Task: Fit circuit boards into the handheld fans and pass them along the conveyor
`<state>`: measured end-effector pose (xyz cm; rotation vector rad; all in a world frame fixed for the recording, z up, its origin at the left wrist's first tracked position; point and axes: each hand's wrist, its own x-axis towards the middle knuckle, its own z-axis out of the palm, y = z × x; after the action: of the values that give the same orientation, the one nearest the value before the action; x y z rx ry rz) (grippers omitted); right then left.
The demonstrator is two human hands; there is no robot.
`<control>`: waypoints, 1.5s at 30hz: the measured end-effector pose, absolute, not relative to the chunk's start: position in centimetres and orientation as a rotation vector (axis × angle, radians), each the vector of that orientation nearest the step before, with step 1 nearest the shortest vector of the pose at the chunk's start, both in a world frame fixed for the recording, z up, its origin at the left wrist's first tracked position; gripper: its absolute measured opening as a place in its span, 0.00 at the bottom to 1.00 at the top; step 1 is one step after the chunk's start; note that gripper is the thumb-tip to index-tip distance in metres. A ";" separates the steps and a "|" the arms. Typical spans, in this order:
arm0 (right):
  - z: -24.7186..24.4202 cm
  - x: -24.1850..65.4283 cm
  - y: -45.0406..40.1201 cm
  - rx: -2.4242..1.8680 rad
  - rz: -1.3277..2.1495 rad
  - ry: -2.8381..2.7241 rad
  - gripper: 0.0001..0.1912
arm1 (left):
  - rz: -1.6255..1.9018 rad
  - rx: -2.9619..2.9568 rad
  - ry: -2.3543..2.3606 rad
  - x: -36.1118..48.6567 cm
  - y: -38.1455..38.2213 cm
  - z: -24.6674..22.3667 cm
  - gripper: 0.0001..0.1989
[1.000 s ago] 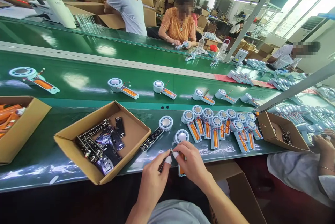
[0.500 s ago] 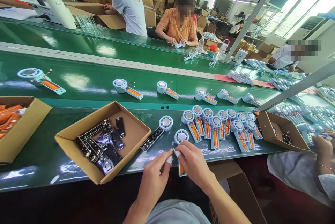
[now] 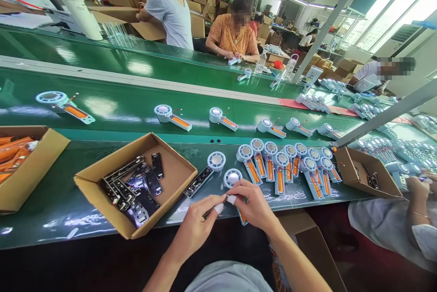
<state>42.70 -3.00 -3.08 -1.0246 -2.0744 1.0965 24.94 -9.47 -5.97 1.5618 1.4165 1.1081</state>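
Observation:
My left hand [image 3: 201, 219] and my right hand [image 3: 251, 203] meet fingertip to fingertip over the bench edge, both pinched. White covers wrap some fingertips. What they pinch is too small to make out. Just beyond and partly under my right hand lies a light-blue fan unit [image 3: 232, 177], its orange-filled handle mostly hidden. Left of it, another round fan head [image 3: 216, 161] rests against a black circuit board [image 3: 198, 182]. A cardboard box [image 3: 177, 158] of dark boards stands to the left. Several fan units with orange handles [image 3: 280, 178] are grouped to the right.
A box of orange parts [image 3: 44, 160] stands far left, and a smaller box [image 3: 351, 173] on the right. Spaced fan units lie on the green belt [image 3: 136, 101]. A neighbour's hand [image 3: 418, 192] works at far right. People sit across the line.
Units on the belt have shifted right. The fan unit by my right hand has turned slightly, its head now further left. My hands stay together, with the left wrist lower and further left.

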 end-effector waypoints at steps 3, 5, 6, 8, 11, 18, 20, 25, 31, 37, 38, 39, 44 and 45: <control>-2.9 43.0 -3.4 -1.150 1.134 -2.027 0.11 | 1.127 1.528 1.459 25.9 -10.2 -5.7 0.17; -2.8 43.5 -3.6 -1.245 1.260 -1.937 0.11 | 1.120 1.459 1.461 26.7 -11.0 -5.3 0.20; -2.7 43.8 -3.6 -1.280 1.335 -1.865 0.12 | 1.124 1.401 1.456 27.0 -11.3 -5.1 0.21; -2.7 44.4 -3.6 -1.278 1.486 -1.697 0.14 | 1.158 1.238 1.442 27.5 -11.5 -5.0 0.23; -2.8 45.0 -3.3 -1.163 1.714 -1.435 0.14 | 1.153 1.023 1.433 28.0 -10.5 -5.7 0.23; -2.3 44.4 -4.8 -0.985 1.922 -1.364 0.15 | 1.002 0.861 1.183 29.2 -8.4 -6.6 0.23; -2.2 44.5 -5.3 -0.918 1.989 -1.363 0.16 | 1.010 0.741 1.059 29.4 -8.7 -6.2 0.22; -1.9 44.6 -5.1 -0.953 1.830 -1.259 0.14 | 1.163 0.550 1.012 30.0 -9.4 -6.0 0.21; -1.9 44.1 -4.8 -0.970 2.023 -0.852 0.16 | 1.213 0.868 1.101 29.5 -10.4 -7.3 0.25; -1.6 44.7 -5.4 -0.983 1.945 -0.980 0.15 | 1.174 1.097 1.280 28.4 -9.9 -7.9 0.21; -1.7 44.8 -5.5 -1.007 1.882 -1.086 0.14 | 1.186 1.102 1.306 28.4 -9.8 -7.8 0.21; -1.8 44.9 -5.6 -1.041 1.796 -1.195 0.14 | 1.200 1.099 1.328 28.4 -9.7 -7.7 0.22; -2.3 44.9 -5.8 -1.329 1.154 -1.712 0.16 | 1.249 1.031 1.421 28.6 -9.9 -7.4 0.22; -2.1 44.9 -5.7 -1.378 1.023 -1.846 0.14 | 1.249 1.017 1.427 28.7 -10.0 -7.4 0.22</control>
<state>44.93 -5.73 -2.11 -1.3778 -1.8461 1.0230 28.66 -9.98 -7.36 1.0171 1.4266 1.2488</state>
